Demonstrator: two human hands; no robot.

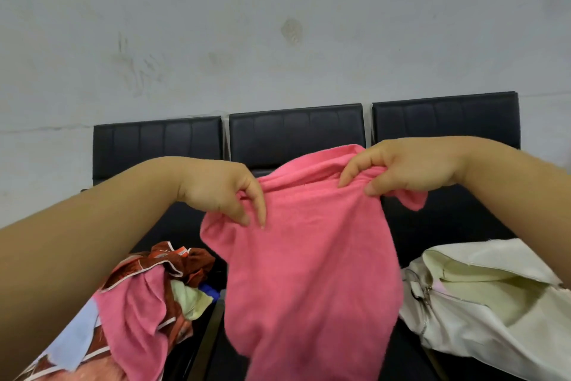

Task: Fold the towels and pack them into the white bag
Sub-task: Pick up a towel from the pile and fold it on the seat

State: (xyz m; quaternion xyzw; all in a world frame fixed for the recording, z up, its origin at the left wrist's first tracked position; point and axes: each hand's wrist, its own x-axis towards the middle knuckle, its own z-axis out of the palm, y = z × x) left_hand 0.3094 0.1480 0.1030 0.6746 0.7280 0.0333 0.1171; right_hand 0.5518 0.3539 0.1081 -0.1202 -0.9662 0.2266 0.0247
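While the scuffed grey wall (278,25) fills the background behind a row of black padded seats (296,130), the big pink terry towel (309,272) hangs in mid-air over the middle seat, held up by its top edge. To the right the white fabric bag (494,319) lies on its side, zipped mouth gaping open, and to the left sits a jumbled pile of pink, rust-brown and pale yellow towels (139,303). The left hand (216,189) and right hand (408,167) each pinch that top edge, fingers (256,204) curled round the cloth.
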